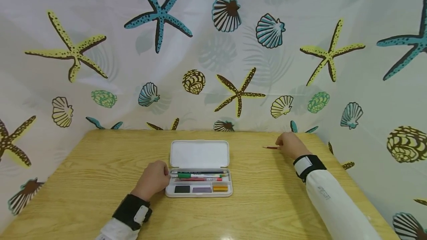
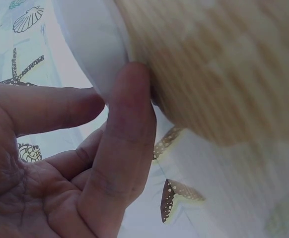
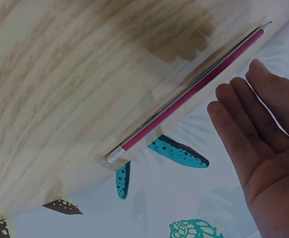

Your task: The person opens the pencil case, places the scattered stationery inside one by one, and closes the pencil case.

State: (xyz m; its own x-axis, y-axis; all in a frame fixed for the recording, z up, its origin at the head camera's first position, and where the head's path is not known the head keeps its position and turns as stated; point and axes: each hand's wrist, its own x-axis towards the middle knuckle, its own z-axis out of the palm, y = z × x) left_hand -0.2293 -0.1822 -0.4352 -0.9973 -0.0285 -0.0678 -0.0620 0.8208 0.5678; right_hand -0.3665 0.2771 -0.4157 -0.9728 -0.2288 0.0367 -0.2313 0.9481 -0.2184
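A white pencil case [image 1: 199,195] lies on the table with its lid [image 1: 199,153] raised at the back. My left hand [image 1: 151,179] pinches its left edge; the left wrist view shows thumb and forefinger on the white rim [image 2: 95,44]. Long writing tools, including a green one [image 1: 185,175] and a red one [image 1: 200,179], fill the rear compartment. In front sit a black block [image 1: 182,189], a greyish purple block [image 1: 201,190] and a yellow-orange block [image 1: 220,188]. To the right, my right hand [image 1: 291,145] is beside a red pencil [image 3: 194,91] lying on the table, fingers loosely extended and apart from it.
The wood-grain table [image 1: 253,210] ends at the back against a white cloth [image 1: 213,55] printed with starfish and shells. The same cloth hangs along both sides. In the right wrist view the pencil lies near the table's edge.
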